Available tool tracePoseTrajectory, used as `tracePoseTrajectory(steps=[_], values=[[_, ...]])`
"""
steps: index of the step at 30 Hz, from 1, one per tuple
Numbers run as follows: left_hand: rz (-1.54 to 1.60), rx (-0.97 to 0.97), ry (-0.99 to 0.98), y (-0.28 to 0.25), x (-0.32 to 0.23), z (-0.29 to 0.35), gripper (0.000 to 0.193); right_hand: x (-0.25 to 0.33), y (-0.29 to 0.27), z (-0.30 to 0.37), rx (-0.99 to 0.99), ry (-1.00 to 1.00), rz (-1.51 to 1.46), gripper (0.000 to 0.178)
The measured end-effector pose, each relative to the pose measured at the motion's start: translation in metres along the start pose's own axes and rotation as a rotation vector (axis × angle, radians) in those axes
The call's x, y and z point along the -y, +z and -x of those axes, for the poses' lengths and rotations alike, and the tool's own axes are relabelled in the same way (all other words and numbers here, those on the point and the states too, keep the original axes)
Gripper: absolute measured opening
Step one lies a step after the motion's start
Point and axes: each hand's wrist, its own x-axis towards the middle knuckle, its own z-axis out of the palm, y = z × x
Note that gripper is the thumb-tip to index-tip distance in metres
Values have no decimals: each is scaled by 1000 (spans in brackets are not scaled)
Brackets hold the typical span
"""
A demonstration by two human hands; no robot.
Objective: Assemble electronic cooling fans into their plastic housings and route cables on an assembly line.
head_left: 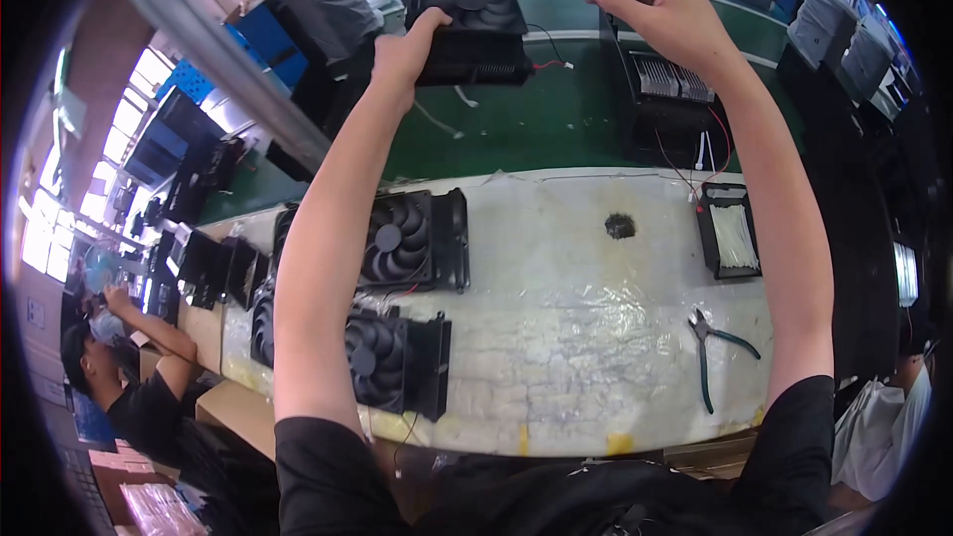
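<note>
At the far side of the bench, my left hand (405, 62) grips the near left edge of a black fan unit (475, 8), its thumb on the frame. A thin lead with a red wire and a white connector (569, 65) trails from the unit's right side. To the right, my right hand (667, 8) is raised with nothing in it, thumb and fingers apart. Just below it lies a black housing with metal fins (671, 77), and thin red and black wires run from it. What lies under the right palm is hidden.
Several black fan units (402, 238) sit on the pale worktop (536, 337), partly behind my left forearm. Green-handled cutters (707, 357) and a black tray of white strips (733, 236) lie at right. A metal post (223, 50) rises at left; a co-worker (129, 377) sits beyond it.
</note>
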Motion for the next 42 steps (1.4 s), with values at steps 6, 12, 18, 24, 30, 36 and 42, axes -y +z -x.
tracePoseTrajectory(steps=[6,12,18,24,30,36,42], values=[[-389,-285,630,-47,-59,205,92,160,-44,26,-126,-287,37,67],[-63,77,1040,-48,-35,353,88,197,-46,88,442,-942,-647,74],[-248,-35,1299,-38,2,429,67,198,-91,266,98,-120,-207,118],[-554,12,1477,-37,31,435,67,263,-62,338,-141,120,-162,97],[-545,108,1335,-15,46,462,71,276,-59,384,-291,242,-158,101],[-570,-96,1261,-5,69,483,70,277,-57,395,-254,335,-207,99],[-827,144,1154,-12,73,492,57,265,-48,410,-266,435,-155,92]])
